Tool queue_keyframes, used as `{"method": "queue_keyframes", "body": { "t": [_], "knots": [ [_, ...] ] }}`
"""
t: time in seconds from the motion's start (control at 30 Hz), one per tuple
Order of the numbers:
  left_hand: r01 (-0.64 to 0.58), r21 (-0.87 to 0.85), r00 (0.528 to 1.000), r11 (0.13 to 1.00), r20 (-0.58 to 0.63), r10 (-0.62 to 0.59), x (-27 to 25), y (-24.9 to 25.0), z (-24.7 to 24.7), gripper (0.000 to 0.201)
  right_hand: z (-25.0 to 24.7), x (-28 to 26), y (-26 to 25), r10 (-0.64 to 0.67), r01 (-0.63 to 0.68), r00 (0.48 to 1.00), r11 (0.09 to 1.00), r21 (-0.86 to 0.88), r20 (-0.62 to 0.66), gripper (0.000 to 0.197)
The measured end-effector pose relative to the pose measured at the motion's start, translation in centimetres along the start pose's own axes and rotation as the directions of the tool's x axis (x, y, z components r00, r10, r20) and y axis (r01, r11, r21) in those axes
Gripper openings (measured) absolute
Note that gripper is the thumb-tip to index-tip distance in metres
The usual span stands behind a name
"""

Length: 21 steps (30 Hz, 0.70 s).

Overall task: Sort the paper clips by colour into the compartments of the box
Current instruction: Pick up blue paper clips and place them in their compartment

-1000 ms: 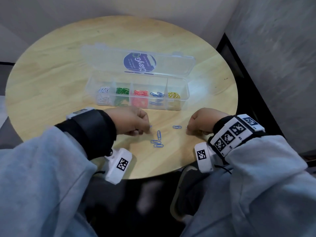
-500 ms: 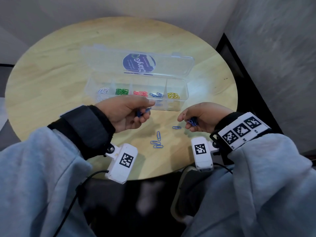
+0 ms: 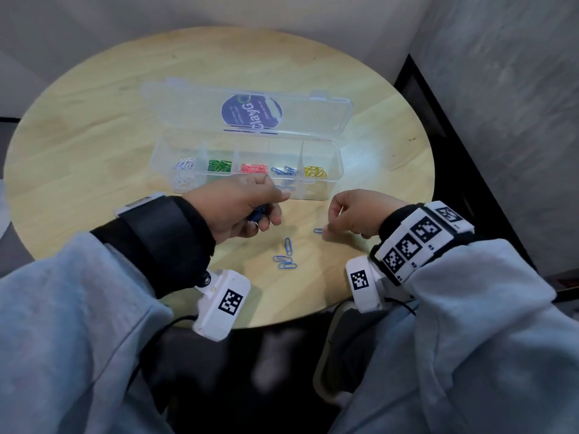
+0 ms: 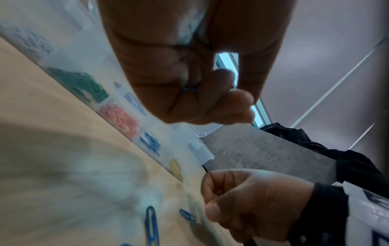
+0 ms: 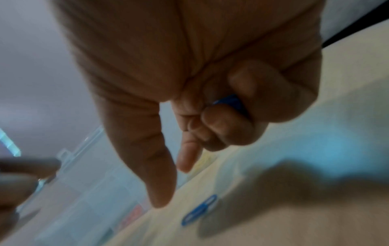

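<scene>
Lying loose, blue clip (image 3: 288,246) points toward box (image 3: 326,195).

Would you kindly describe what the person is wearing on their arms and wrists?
Both arms are in light grey-blue sleeves with black cuffs. The left wrist has a plain black band, the right wrist a white band of square black-and-white markers. Under each wrist hangs a white camera block bearing one such marker; thin black cables trail away.

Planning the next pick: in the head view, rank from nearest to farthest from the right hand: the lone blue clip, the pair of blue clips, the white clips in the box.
From the right hand:
1. Lone blue clip, at its fingertips.
2. Pair of blue clips, lower left on the table.
3. White clips, in the box's far-left compartment.
</scene>
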<state>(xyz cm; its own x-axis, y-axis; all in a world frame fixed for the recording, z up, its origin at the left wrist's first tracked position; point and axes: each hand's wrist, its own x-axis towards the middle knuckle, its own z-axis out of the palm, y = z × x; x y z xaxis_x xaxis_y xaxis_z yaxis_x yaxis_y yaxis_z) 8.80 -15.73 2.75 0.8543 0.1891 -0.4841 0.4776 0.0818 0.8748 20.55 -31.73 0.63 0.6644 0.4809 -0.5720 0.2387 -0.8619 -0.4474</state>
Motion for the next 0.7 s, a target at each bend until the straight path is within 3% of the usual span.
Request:
{"method": "queue_keyframes", "body": {
  "t": [0.23, 0.3, 0.4, 0.47, 0.53, 0.6, 0.7],
  "knots": [
    [-0.03, -0.062, 0.999, 0.998, -0.029, 0.028, 0.2, 0.0, 0.1, 0.018, 1.1, -0.1, -0.6, -0.064, 0.055, 0.997, 0.979, -0.195, -0.038, 0.013],
    [-0.013, -0.042, 1.0, 0.999, -0.006, 0.013, 0.3, -0.2, 0.1, 0.024, 1.2, 0.0, -0.8, -0.079, 0.074, 0.997, 0.972, -0.221, -0.018, 0.012],
    [0.038, 0.066, 0.999, 0.997, 0.014, -0.038, 0.4, -0.6, 0.2, 0.032, 1.3, 0.0, -1.2, -0.046, 0.054, 0.998, 0.967, -0.249, 0.041, 0.019],
    [0.063, 0.236, 0.998, 0.97, -0.004, -0.064, 0.7, -1.0, 0.4, 0.031, 1.2, -0.2, -1.3, -0.026, 0.042, 0.998, 0.963, -0.267, 0.063, 0.013],
    [0.053, 0.458, 0.999, 0.888, -0.026, -0.046, 0.8, -1.3, 0.5, 0.02, 1.0, -0.5, -1.3, -0.023, 0.035, 0.999, 0.966, -0.258, 0.05, 0.01],
    [0.01, 0.662, 0.999, 0.749, -0.031, 0.014, 0.5, -1.2, 0.7, 0.003, 0.6, -0.8, -1.2, -0.021, 0.029, 0.999, 0.971, -0.236, 0.037, 0.01],
    [-0.036, 0.871, 0.998, 0.49, 0.011, 0.055, 0.4, -1.4, 1.5, 0.034, -0.4, -1.3, -1.0, -0.02, 0.027, 0.998, 0.99, -0.14, 0.052, 0.019]
  ]
}}
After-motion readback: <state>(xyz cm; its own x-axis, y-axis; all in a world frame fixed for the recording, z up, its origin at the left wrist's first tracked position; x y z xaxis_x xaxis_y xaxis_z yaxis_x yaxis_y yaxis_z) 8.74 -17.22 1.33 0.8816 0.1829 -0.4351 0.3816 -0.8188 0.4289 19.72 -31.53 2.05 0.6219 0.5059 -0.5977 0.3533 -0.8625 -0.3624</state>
